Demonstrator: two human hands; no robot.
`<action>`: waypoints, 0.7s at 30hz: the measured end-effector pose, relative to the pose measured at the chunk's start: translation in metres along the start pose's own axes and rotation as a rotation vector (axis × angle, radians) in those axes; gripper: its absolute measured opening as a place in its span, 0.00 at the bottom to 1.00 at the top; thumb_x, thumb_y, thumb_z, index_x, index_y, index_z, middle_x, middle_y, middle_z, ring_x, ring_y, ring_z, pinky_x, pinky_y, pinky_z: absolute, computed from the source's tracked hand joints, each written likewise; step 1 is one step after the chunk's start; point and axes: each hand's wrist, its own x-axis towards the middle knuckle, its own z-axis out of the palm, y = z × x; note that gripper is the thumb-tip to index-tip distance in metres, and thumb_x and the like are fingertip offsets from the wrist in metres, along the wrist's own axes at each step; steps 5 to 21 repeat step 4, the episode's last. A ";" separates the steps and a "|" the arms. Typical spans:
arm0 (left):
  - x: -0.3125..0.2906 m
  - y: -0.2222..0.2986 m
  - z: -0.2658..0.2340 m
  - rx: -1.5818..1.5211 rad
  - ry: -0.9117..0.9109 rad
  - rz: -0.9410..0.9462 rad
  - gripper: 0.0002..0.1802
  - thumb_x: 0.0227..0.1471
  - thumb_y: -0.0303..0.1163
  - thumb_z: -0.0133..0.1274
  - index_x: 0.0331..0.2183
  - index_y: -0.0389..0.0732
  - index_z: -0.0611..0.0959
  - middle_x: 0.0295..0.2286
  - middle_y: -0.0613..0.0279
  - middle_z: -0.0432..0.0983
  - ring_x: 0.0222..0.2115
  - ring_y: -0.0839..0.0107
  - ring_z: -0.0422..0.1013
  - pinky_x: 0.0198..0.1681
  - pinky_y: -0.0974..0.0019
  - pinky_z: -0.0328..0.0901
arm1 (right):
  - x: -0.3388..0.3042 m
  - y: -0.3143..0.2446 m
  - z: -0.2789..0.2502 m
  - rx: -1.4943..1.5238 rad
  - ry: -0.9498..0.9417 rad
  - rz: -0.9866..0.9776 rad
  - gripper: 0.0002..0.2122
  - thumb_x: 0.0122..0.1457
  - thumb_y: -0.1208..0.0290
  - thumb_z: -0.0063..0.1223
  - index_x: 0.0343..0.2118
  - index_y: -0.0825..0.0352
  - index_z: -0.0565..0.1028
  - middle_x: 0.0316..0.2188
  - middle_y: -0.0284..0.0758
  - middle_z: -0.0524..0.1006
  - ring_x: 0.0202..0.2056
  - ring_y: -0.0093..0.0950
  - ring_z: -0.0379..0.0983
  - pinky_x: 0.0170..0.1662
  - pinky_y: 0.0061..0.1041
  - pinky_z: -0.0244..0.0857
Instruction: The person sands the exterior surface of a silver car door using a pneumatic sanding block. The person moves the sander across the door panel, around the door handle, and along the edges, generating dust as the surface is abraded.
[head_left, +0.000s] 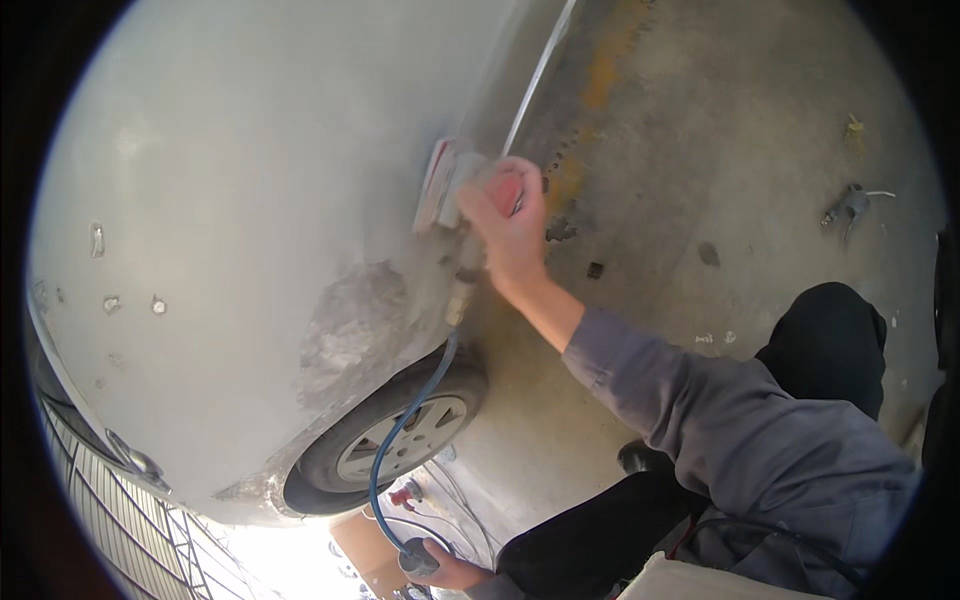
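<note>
My right hand (512, 215) is closed around a pneumatic sander (462, 190), blurred by motion. Its pale pad, with a red line along it, lies against or very near the grey car body panel (250, 150). A blue air hose (385, 450) hangs from the sander's rear end and curves down past the wheel. At the lower edge, my left hand (455, 570) grips a dark grey rounded piece (418, 558) where the hose comes down; its exact kind is unclear. A dull, rough sanded patch (360, 310) shows on the panel above the wheel arch.
The car's wheel (405, 440) is below the panel. A cardboard box (365, 550), a red fitting (405, 494) and thin cables lie beyond it. A grey tool (850, 208) rests on the stained concrete floor (700, 130) at right. My bent knee (830, 340) is nearby.
</note>
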 end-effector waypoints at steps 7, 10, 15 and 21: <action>-0.003 0.040 -0.005 0.169 -0.063 -0.292 0.46 0.59 0.43 0.70 0.66 0.32 0.65 0.59 0.41 0.73 0.56 0.54 0.73 0.65 0.50 0.67 | -0.040 0.028 0.002 -0.089 -0.022 0.015 0.24 0.59 0.67 0.75 0.52 0.62 0.70 0.41 0.29 0.72 0.40 0.18 0.69 0.49 0.25 0.70; -0.003 0.040 -0.005 0.169 -0.063 -0.292 0.46 0.59 0.43 0.70 0.66 0.32 0.65 0.59 0.41 0.73 0.56 0.54 0.73 0.65 0.50 0.67 | -0.040 0.028 0.002 -0.089 -0.022 0.015 0.24 0.59 0.67 0.75 0.52 0.62 0.70 0.41 0.29 0.72 0.40 0.18 0.69 0.49 0.25 0.70; -0.003 0.040 -0.005 0.169 -0.063 -0.292 0.46 0.59 0.43 0.70 0.66 0.32 0.65 0.59 0.41 0.73 0.56 0.54 0.73 0.65 0.50 0.67 | -0.040 0.028 0.002 -0.089 -0.022 0.015 0.24 0.59 0.67 0.75 0.52 0.62 0.70 0.41 0.29 0.72 0.40 0.18 0.69 0.49 0.25 0.70; -0.003 0.040 -0.005 0.169 -0.063 -0.292 0.46 0.59 0.43 0.70 0.66 0.32 0.65 0.59 0.41 0.73 0.56 0.54 0.73 0.65 0.50 0.67 | -0.040 0.028 0.002 -0.089 -0.022 0.015 0.24 0.59 0.67 0.75 0.52 0.62 0.70 0.41 0.29 0.72 0.40 0.18 0.69 0.49 0.25 0.70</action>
